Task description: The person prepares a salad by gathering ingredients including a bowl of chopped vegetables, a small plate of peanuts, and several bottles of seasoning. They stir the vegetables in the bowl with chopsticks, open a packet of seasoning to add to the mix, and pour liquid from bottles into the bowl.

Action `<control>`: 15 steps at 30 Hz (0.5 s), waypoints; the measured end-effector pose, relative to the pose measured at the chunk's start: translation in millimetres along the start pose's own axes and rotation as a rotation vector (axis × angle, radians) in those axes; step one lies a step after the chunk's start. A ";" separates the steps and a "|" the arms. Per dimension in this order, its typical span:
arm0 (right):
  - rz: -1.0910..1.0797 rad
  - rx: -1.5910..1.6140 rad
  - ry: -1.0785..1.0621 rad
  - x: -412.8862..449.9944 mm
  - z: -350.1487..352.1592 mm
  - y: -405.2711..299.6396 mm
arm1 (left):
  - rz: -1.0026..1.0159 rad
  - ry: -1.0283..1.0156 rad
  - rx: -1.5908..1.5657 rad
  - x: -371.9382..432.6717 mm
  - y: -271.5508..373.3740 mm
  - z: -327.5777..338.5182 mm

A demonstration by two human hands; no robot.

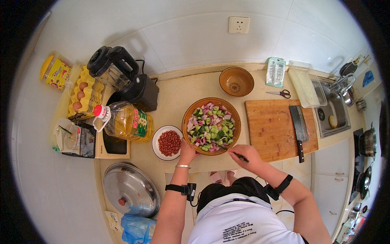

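Observation:
In front of me stands a wide brown bowl, filled with diced cucumber and chopped red onion. My left hand grips its near-left rim. A dark-handled utensil is held in my right hand at the near-right rim. Its other end reaches in among the vegetables, so I cannot tell its exact kind. Just left of the bowl, close to my left hand, is a white dish of reddish-brown peanuts.
A second brown bowl stands behind. Rightward are scissors, a wooden cutting board bearing a cleaver, and a sink. Leftward stand an oil jug, a blender, egg trays and a metal lid.

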State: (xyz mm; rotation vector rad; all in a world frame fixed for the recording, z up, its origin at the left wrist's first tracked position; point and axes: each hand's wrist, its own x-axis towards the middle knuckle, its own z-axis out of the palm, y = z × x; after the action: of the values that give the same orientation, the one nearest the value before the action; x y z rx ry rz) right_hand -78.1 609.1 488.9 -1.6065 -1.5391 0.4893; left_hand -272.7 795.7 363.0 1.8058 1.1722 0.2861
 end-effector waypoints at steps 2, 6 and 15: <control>0.008 -0.060 0.011 -2.4 -10.2 12.1 | 0.019 0.010 0.037 -4.4 13.7 -3.2; 0.140 -0.088 0.215 9.7 -29.2 2.4 | -0.045 0.011 0.083 -10.0 25.5 -8.6; 0.172 -0.124 0.260 37.0 8.3 20.7 | -0.062 -0.042 0.132 1.1 7.4 0.0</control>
State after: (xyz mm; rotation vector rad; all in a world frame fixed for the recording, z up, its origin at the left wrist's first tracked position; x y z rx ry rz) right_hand -65.3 648.8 477.8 -1.8294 -1.2640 0.2671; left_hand -267.8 795.8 368.7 1.8764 1.2392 0.1368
